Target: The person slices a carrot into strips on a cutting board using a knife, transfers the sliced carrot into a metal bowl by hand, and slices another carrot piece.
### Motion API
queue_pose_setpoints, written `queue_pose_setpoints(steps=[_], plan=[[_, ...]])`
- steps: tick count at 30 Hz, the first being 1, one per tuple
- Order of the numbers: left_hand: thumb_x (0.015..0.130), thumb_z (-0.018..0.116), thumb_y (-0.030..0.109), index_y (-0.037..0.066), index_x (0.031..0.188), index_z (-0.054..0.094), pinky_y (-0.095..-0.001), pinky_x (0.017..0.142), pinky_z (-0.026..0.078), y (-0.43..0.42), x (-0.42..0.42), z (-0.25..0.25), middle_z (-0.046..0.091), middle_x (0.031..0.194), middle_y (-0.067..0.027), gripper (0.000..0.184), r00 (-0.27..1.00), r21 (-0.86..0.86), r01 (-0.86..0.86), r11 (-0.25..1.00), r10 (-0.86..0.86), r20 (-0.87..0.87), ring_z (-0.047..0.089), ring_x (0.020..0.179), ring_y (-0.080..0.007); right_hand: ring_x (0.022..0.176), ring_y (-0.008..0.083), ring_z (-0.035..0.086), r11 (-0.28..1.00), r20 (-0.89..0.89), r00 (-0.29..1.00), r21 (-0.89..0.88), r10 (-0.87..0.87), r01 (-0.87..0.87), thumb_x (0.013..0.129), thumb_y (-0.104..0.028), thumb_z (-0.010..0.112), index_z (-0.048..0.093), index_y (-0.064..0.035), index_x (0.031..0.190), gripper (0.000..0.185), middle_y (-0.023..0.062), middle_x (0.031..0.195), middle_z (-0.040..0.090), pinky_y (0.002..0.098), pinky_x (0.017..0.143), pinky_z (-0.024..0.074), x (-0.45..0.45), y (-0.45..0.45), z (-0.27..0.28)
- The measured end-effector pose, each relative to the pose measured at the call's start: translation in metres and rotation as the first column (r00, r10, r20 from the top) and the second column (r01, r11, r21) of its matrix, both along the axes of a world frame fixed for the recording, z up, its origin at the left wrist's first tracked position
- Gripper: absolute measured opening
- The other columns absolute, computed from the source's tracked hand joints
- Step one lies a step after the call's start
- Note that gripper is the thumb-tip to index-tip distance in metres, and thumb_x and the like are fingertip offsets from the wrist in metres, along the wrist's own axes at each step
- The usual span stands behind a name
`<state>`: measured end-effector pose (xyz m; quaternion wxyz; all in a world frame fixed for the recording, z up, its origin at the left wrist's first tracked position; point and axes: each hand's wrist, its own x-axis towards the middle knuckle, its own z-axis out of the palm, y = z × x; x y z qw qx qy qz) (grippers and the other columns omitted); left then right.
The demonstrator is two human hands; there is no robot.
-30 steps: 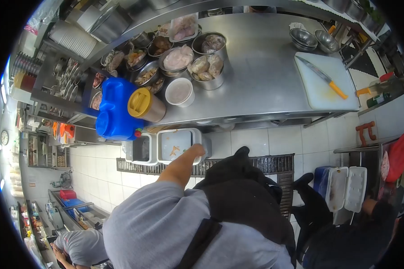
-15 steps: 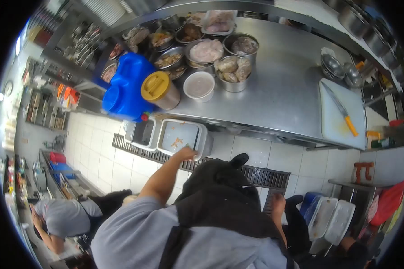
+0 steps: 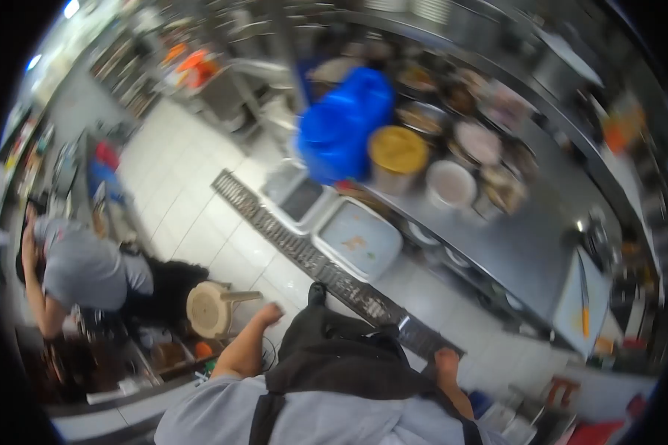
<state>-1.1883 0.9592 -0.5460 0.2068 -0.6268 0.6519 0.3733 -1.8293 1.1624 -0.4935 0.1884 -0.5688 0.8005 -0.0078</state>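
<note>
My left hand hangs low at my left side, beside a beige plastic stool. My right hand is low at my right side, above the end of the dark floor grate. Nothing shows sticking out of either hand, but both are small and blurred, with the fingers mostly hidden. Ahead on the floor stand a light plastic bin with orange scraps on its lid or inside, and a second bin with a dark inside. Neither hand touches them.
A steel counter holds a blue jug, a yellow-lidded container, a white tub and several bowls of food. A knife lies on a white cutting board at right. Another person bends over at left.
My view has swung left, so the counter and bins appear farther right and tilted. My left hand has moved away from the bin's rim toward my side.
</note>
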Motion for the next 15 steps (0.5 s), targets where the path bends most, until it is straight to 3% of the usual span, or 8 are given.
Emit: queue_pose_setpoints(steps=[1,2,3,5,8,9,11,15], plan=[[0.087,0.063,0.029,-0.001,0.096,0.071,-0.0391,0.074,0.057,-0.02,-0.022,0.066,0.073,0.097,-0.019,0.032,0.953,-0.074,-0.132,0.989,0.106,-0.282,0.07,0.084,-0.0281,0.083,0.0358,0.067,0.994,0.128,0.99,0.097,-0.057,0.044,0.082,-0.023,0.059,0.072,-0.0063,0.078,0.021,0.0135,0.086,0.071,0.0483,0.079,0.0532,0.004,-0.015,-0.01],[0.088,0.062,0.03,0.002,0.102,0.071,-0.0376,0.073,0.056,-0.043,-0.044,0.098,0.072,0.096,-0.0153,0.033,0.76,0.105,-0.557,0.824,0.557,-0.334,0.07,0.082,-0.0239,0.053,0.0267,0.066,0.994,0.246,0.965,-0.04,-0.086,0.098,0.082,-0.017,0.062,0.07,-0.0001,0.075,0.02,0.0166,0.064,0.066,0.0414,0.06,0.0551,0.019,-0.04,-0.001],[0.09,0.06,0.032,0.004,0.11,0.07,-0.0349,0.071,0.055,-0.066,-0.056,0.144,0.072,0.096,-0.0103,0.036,0.729,0.039,-0.52,0.853,0.468,-0.499,0.069,0.08,-0.0211,0.055,0.0276,0.067,0.999,0.143,0.99,-0.023,-0.023,0.026,0.081,-0.015,0.061,0.071,-0.0005,0.076,0.019,0.0171,0.065,0.067,0.0418,0.06,0.0552,0.032,-0.067,-0.01],[0.096,0.057,0.044,0.009,0.128,0.061,-0.0378,0.082,0.054,-0.098,-0.049,0.184,0.069,0.115,-0.0062,0.048,0.474,0.29,-0.549,0.783,0.578,-0.664,0.065,0.105,-0.0206,0.069,0.0325,0.067,0.991,0.055,0.993,0.077,0.107,-0.111,0.08,-0.017,0.061,0.072,-0.003,0.078,0.018,0.0174,0.077,0.069,0.0439,0.068,0.055,0.064,-0.128,-0.004],[0.102,0.049,0.048,0.008,0.135,0.059,-0.0396,0.107,0.04,-0.108,-0.008,0.241,0.059,0.137,-0.0069,0.053,0.403,0.544,-0.189,0.817,0.57,-0.716,0.051,0.13,-0.0203,0.084,0.0359,0.068,0.956,-0.011,0.975,0.199,0.224,-0.217,0.082,-0.018,0.059,0.074,-0.0053,0.082,0.019,0.017,0.089,0.071,0.0473,0.078,0.0547,0.152,-0.224,-0.015],[0.104,0.046,0.043,0.005,0.138,0.057,-0.0353,0.113,0.035,-0.097,0.016,0.204,0.057,0.14,-0.0095,0.052,0.39,0.435,0.013,0.9,0.396,-0.831,0.047,0.132,-0.0211,0.083,0.0355,0.069,0.958,0.064,0.981,0.212,0.185,-0.195,0.082,-0.017,0.059,0.074,-0.0046,0.083,0.019,0.0174,0.089,0.071,0.0473,0.078,0.0547,0.179,-0.254,-0.025],[0.104,0.047,0.046,0.003,0.14,0.055,-0.0346,0.114,0.033,-0.101,0.069,0.252,0.055,0.142,-0.0102,0.056,0.381,0.494,-0.157,0.855,0.514,-0.769,0.047,0.134,-0.0218,0.084,0.0377,0.069,0.955,0.161,0.95,0.082,0.269,-0.284,0.085,-0.018,0.059,0.072,-0.0035,0.084,0.02,0.0183,0.088,0.071,0.048,0.079,0.0542,0.26,-0.319,-0.03],[0.1,0.053,0.049,0.003,0.133,0.06,-0.0378,0.107,0.042,-0.135,0.193,0.291,0.061,0.132,-0.0094,0.057,0.335,0.508,-0.495,0.705,0.694,-0.638,0.054,0.126,-0.0223,0.089,0.0378,0.068,0.886,0.393,0.808,-0.04,0.439,-0.462,0.085,-0.024,0.063,0.072,-0.0042,0.09,0.022,0.0193,0.093,0.071,0.0468,0.081,0.0537,0.466,-0.434,0.081]])
